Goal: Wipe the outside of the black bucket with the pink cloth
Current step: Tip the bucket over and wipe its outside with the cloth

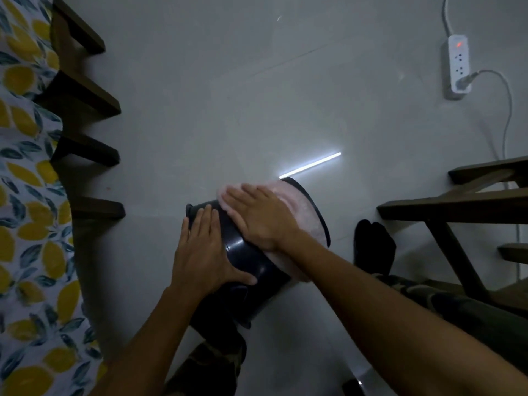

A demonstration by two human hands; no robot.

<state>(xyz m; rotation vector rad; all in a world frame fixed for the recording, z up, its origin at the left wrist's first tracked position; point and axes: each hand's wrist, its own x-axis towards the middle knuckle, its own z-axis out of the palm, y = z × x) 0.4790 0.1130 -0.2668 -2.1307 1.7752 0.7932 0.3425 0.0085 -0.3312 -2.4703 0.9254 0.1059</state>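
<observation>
The black bucket [248,258] lies tilted on the pale floor between my knees, its rim toward the far right. A pink cloth [297,207] is spread over the bucket's upper side near the rim. My right hand [257,215] lies flat on the cloth, fingers together and pointing left, pressing it against the bucket. My left hand [204,252] rests flat on the bucket's bare black side, thumb stretched along it, steadying it. Part of the cloth is hidden under my right hand and forearm.
A bed with a lemon-print sheet [25,195] and dark wooden legs [94,150] runs along the left. Dark wooden furniture [457,207] stands at the right. A power strip [457,67] with a plugged cable lies far right. My foot in a black sock [374,244] is beside the bucket.
</observation>
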